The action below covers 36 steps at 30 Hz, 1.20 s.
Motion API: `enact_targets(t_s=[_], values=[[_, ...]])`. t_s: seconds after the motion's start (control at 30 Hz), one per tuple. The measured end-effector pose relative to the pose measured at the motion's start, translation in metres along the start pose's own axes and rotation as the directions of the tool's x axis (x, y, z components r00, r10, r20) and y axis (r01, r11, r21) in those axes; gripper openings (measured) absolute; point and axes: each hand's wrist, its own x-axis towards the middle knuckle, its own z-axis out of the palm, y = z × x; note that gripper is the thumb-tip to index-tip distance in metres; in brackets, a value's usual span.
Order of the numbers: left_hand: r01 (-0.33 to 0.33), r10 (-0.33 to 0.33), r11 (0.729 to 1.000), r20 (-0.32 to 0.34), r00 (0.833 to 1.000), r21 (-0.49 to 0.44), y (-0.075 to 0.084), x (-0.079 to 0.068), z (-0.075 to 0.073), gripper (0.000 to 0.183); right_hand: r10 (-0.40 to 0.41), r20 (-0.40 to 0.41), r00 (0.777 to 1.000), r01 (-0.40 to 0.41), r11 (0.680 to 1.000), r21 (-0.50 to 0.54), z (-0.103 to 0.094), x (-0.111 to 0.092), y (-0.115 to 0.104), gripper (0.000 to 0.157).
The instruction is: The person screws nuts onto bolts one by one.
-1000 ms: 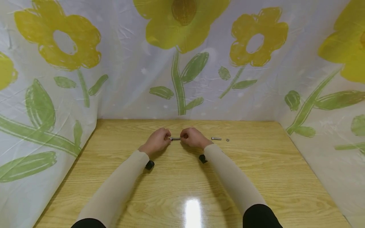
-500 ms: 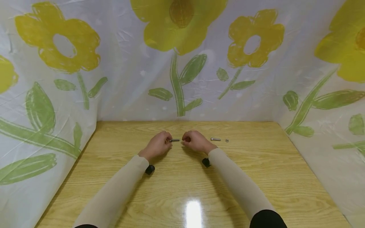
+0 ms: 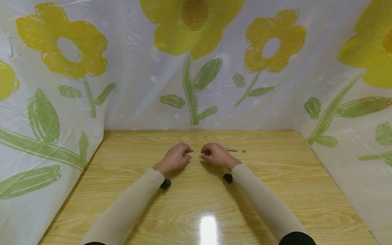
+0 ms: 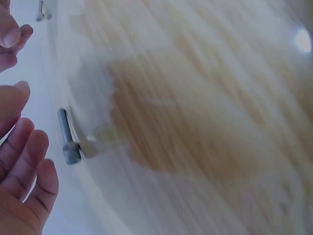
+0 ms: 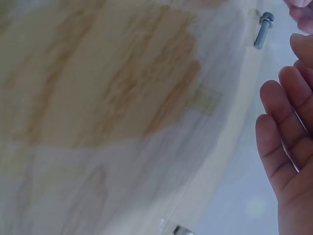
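Observation:
A metal bolt [image 4: 66, 132] lies on the wooden table, with what looks like a nut [image 4: 72, 147] close against its head. My left hand [image 3: 176, 157] is beside this bolt, its fingers [image 4: 41, 147] loosely bent and apart from it. In the head view that hand hides most of the bolt, leaving only the tip in sight. To the right of the tip, my right hand [image 3: 218, 156] hovers with relaxed fingers [image 5: 274, 98] and holds nothing. The right wrist view shows the same bolt [image 5: 263, 32] lying beyond the fingertips.
A second bolt [image 3: 231, 149] lies right of my right hand, with a loose nut [image 3: 244, 151] beside it. A flower-printed curtain [image 3: 137, 68] rises along the table's [image 3: 183, 204] back and sides. Light glares off the front of the tabletop.
My right hand has drawn away to the right from the bolt's tip. My left hand has shifted slightly right and now covers more of the bolt. The second bolt and loose nut have stayed put.

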Motion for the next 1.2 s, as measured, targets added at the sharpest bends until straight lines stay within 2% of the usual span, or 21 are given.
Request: enact_targets(t_s=[0.17, 0.37, 0.67, 0.97, 1.2], values=[[-0.018, 0.018, 1.000, 0.021, 1.000, 0.005, 0.012, 0.002, 0.001, 0.014, -0.008, -0.027, 1.000, 0.009, 1.000, 0.003, -0.005, -0.009, 0.001, 0.019], [-0.008, 0.008, 1.000, 0.039, 0.999, 0.002, 0.024, 0.005, 0.003, 0.015, -0.030, -0.039, 0.999, 0.029, 0.999, -0.026, -0.015, -0.022, 0.001, 0.019], [-0.037, 0.037, 0.999, 0.043, 0.998, 0.001, 0.032, 0.009, 0.008, 0.015, -0.004, -0.065, 0.998, 0.002, 1.000, -0.026, -0.024, -0.037, 0.006, 0.018], [-0.078, 0.078, 0.997, 0.043, 0.996, 0.001, 0.038, 0.016, 0.011, 0.016, 0.004, -0.040, 0.999, -0.006, 0.999, -0.049, -0.022, -0.052, 0.013, 0.018], [-0.077, 0.077, 0.997, 0.078, 0.994, 0.004, 0.048, 0.020, 0.016, 0.017, 0.017, -0.039, 0.999, -0.019, 0.998, -0.057, -0.026, -0.061, 0.015, 0.018]])
